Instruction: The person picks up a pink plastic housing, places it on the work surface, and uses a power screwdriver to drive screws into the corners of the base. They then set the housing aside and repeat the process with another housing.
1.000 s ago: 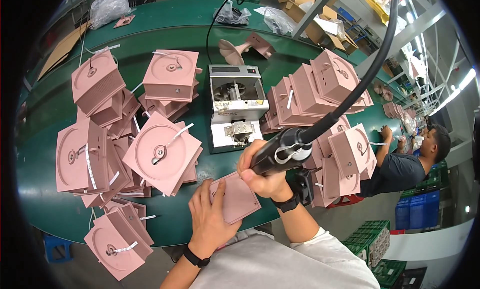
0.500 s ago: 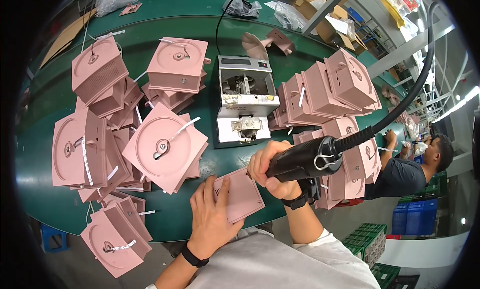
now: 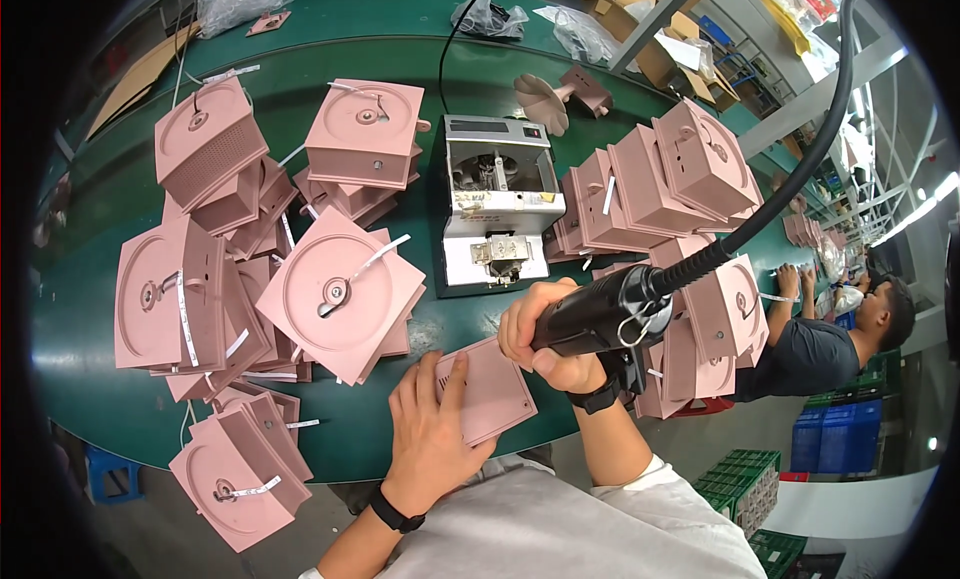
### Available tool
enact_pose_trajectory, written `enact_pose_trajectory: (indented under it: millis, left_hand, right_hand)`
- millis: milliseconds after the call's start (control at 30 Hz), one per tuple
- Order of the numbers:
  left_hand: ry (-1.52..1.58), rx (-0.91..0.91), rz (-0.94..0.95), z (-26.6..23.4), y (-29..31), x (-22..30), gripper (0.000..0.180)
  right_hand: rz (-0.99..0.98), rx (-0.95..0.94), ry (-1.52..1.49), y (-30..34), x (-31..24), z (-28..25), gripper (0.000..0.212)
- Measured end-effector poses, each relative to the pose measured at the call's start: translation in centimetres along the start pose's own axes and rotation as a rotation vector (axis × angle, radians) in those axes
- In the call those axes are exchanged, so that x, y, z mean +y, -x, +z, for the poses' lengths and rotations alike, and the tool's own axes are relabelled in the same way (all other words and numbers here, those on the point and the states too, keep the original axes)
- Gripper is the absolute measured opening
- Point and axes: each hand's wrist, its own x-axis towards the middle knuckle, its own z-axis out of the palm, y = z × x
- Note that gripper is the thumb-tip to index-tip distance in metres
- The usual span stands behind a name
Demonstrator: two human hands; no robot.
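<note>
A pink box [image 3: 497, 394] with a small slotted patch and holes near its corners lies at the table's near edge, in front of my body. Across its left side rests my left hand [image 3: 432, 419], fingers over the top and thumb along the near edge, gripping it. My right hand [image 3: 548, 341] is wrapped round a black electric screwdriver [image 3: 605, 314], held slantwise over the box's far right corner. Its working tip is hidden behind my fingers. A thick black cable [image 3: 770, 204] runs from the tool's rear to the upper right.
Stacked pink housings [image 3: 340, 299] with white strips stand on the left; further housings [image 3: 670, 184] stand on the right. A silver-grey machine [image 3: 498, 204] sits between them. Behind it lies a pink horn [image 3: 545, 104]. At the far right a co-worker [image 3: 815, 344] sits near crates [image 3: 838, 437].
The whole view has shifted slightly. The screwdriver's rear end has swung a little to the left and away from me. Both hands keep their holds, and the pink box stays in place.
</note>
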Motion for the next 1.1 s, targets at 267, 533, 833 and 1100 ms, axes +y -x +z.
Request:
enact_pose_trajectory:
  millis: [267,533,833,1100]
  left_hand:
    - [0.036,-0.041,0.029,-1.3,-0.1,-0.1,0.098]
    - [-0.033,-0.012,0.030,-0.8,0.6,-0.2,0.106]
    - [0.077,-0.180,-0.128,-0.8,1.5,3.0,0.103]
    - [-0.090,-0.079,0.214,-0.4,-1.5,0.4,0.092]
  right_hand:
    - [-0.005,0.023,-0.060,0.3,0.0,-0.1,0.045]
    - [-0.082,-0.037,0.082,-1.1,-2.2,0.9,0.040]
    - [-0.256,0.290,0.274,-5.9,-1.3,-1.5,0.029]
    - [-0.163,0.303,0.115,-1.5,-4.0,0.0,0.033]
